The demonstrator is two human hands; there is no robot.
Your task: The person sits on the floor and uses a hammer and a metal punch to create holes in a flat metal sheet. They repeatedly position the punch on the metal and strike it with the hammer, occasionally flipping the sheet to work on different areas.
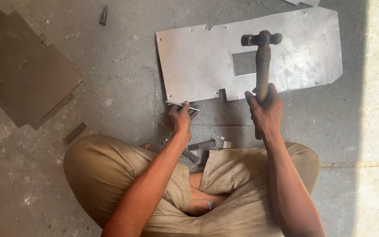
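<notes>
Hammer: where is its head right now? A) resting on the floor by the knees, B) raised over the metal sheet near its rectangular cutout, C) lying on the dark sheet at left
B: the right hand grips the hammer upright, head over the metal sheet beside the cutout.

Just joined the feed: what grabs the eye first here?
The raised ball-peen hammer, gripped in the right hand above a pale metal sheet with a rectangular cutout, lying on the concrete floor. The left hand holds a thin metal strip at the sheet's near edge.
</notes>
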